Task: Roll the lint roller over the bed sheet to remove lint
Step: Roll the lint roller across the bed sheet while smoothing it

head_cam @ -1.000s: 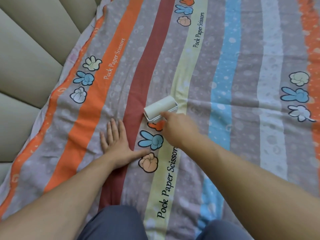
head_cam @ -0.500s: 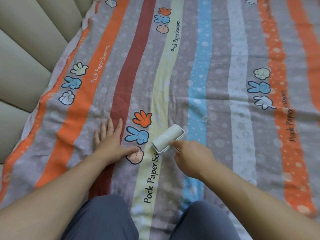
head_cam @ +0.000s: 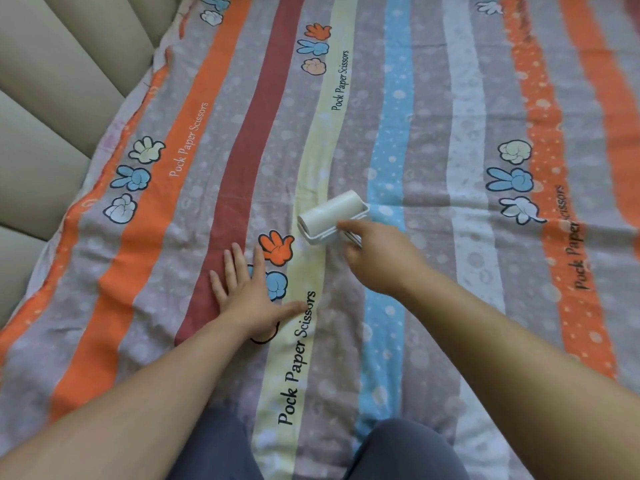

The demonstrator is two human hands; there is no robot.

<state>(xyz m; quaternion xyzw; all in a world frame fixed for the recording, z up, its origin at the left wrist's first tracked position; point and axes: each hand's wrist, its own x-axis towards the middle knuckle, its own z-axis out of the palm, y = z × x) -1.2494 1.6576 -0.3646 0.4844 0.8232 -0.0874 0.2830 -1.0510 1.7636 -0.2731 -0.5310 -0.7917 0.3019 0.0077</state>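
Note:
The white lint roller point(head_cam: 329, 216) lies on the striped bed sheet point(head_cam: 433, 133), its drum across the pale yellow stripe near the middle. My right hand point(head_cam: 377, 258) grips its handle from the near side, index finger stretched along the frame. My left hand point(head_cam: 249, 289) presses flat on the sheet, fingers spread over the maroon stripe and the cartoon hand prints, just left of and nearer than the roller.
A beige padded headboard point(head_cam: 52, 109) runs along the left edge of the bed. My knees in grey trousers point(head_cam: 398, 452) rest on the sheet at the bottom. The sheet stretches away to the right and far side.
The roller was pulled toward me, then pushed away again along the yellow stripe. My left hand has shifted slightly right while staying flat on the sheet.

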